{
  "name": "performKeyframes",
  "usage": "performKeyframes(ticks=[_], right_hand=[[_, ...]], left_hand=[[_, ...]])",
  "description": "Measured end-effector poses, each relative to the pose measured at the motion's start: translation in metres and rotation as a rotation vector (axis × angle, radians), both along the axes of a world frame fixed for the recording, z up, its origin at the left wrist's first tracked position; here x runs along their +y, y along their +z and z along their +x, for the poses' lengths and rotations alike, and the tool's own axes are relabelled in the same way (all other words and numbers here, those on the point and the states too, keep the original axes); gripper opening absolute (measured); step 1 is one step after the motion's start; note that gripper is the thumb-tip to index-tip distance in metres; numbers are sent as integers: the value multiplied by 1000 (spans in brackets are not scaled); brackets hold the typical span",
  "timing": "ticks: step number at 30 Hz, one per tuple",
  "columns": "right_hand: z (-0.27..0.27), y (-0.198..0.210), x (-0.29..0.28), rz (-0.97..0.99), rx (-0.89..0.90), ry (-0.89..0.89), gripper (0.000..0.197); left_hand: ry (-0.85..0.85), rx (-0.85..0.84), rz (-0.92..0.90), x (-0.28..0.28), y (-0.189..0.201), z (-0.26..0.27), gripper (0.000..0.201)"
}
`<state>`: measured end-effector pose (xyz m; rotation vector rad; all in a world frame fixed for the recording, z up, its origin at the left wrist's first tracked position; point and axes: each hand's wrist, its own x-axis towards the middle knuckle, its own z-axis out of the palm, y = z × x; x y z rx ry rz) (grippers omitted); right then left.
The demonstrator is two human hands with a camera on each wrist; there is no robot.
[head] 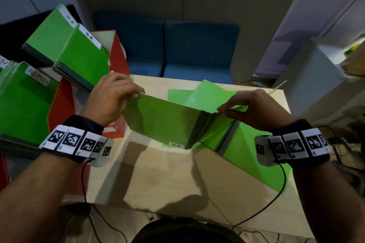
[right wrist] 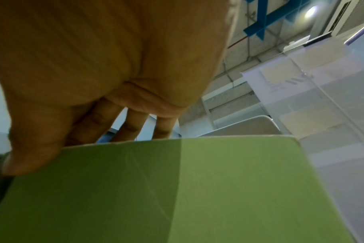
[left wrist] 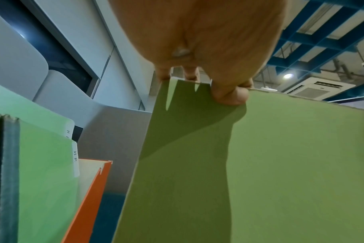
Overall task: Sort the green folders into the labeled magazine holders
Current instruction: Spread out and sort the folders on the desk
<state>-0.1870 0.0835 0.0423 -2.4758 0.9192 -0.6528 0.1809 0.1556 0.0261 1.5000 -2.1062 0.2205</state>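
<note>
An open green folder [head: 166,122] is held above the table [head: 177,181], spread like a book. The left hand [head: 112,98] pinches the top edge of its left cover, thumb [left wrist: 231,95] in front and fingers [left wrist: 190,73] behind; the right hand [head: 254,108] pinches the right cover likewise. More green folders [head: 205,94] lie flat on the table behind it. At left, red magazine holders [head: 118,59] carry folders labelled HR [head: 79,53] and ADMIN [head: 23,102].

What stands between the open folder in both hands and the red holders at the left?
Nothing visible. Left hand and right hand hold the open folder above the table, beside the red holders.
</note>
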Motion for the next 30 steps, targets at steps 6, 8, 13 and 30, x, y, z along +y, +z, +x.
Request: performKeyframes(ticks=[6,8,13,30], right_hand=[[-13,-22,-11,-394,114,-355,22],[-12,-27,-6,-389,103,-521,32],[11,-31,1,255,-226,-518,94],[117,-11,22,436,-5,-360,67]], left_hand=[[15,14,56,-21,-4,-2,16],[33,11,44,-27,-8,-5,14],[44,27,69,-43,-27,-8,11],[-11,383,180,-55,-61,-90,59]])
